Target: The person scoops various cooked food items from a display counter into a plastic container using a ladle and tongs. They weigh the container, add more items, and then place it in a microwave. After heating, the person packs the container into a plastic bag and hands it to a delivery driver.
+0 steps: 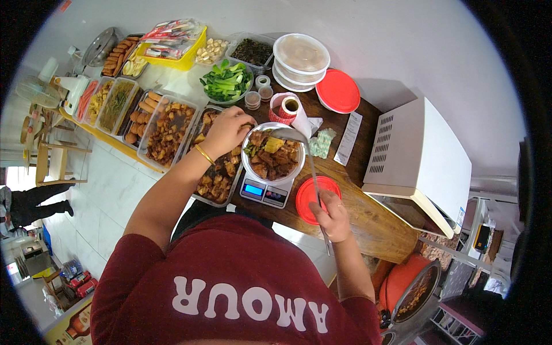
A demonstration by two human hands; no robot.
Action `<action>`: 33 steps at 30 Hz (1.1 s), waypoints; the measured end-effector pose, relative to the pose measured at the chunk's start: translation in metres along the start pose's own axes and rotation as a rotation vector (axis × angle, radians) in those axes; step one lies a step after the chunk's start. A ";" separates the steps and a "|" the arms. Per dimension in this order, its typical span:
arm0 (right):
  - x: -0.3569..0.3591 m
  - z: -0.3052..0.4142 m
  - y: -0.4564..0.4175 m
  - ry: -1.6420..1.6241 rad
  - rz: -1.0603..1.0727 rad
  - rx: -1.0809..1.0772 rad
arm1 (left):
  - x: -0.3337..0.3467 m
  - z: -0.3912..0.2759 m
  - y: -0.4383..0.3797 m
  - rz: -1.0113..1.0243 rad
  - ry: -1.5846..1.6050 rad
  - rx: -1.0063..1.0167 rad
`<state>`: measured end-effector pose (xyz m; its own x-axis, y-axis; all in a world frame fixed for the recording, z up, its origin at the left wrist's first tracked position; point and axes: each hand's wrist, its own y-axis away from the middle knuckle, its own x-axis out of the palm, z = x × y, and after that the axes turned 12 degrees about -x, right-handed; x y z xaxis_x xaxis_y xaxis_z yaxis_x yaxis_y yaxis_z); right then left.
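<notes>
A round plastic bowl [297,166] stands on a digital kitchen scale [266,192] whose display glows blue. Chunks of browned braised meat [269,166], with some green and yellow vegetables, fill it. My right hand [332,215] grips the handle of a metal ladle [314,172], and the ladle's head rests over the far side of the food. At the bowl's left rim is my left hand [230,129], fingers bent; whether it pinches something is unclear. Beneath that forearm lies a tray of braised meat pieces [215,185]. A red lid [307,200] lies partly behind the ladle handle.
More food containers [170,133] line the table to the left. Behind stand bok choy [226,81], stacked lidded bowls [302,60] and a paper roll [288,108]. To the right are a printed slip [348,138], a microwave oven [418,159] and a red pot [405,280].
</notes>
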<state>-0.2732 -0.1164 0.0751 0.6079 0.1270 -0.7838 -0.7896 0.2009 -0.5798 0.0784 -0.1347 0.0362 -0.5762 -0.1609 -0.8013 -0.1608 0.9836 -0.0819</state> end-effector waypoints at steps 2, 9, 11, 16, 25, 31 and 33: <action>0.002 -0.003 -0.004 0.017 0.067 -0.041 | -0.010 -0.001 0.005 -0.091 0.040 -0.018; 0.004 -0.023 -0.001 0.053 0.119 -0.041 | -0.033 0.003 0.035 -0.100 0.058 -0.110; 0.000 -0.021 0.001 0.048 0.115 -0.040 | -0.037 0.005 0.044 -0.153 0.039 -0.093; 0.025 -0.010 0.036 -0.166 -0.071 0.341 | -0.054 0.014 0.085 -0.207 0.171 -0.291; 0.068 0.028 -0.069 -1.041 -0.676 0.826 | -0.066 0.072 0.221 -0.206 0.536 -0.800; 0.212 0.056 -0.184 -0.394 -0.069 0.176 | -0.095 0.108 0.229 -0.230 0.898 -0.806; 0.238 0.085 -0.230 -0.731 0.047 0.546 | -0.110 0.120 0.230 -0.213 0.985 -0.832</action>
<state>0.0599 -0.0496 0.0410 0.6243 0.6934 -0.3598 -0.7789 0.5877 -0.2188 0.2013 0.1192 0.0345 -0.7624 -0.6467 -0.0218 -0.5611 0.6440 0.5200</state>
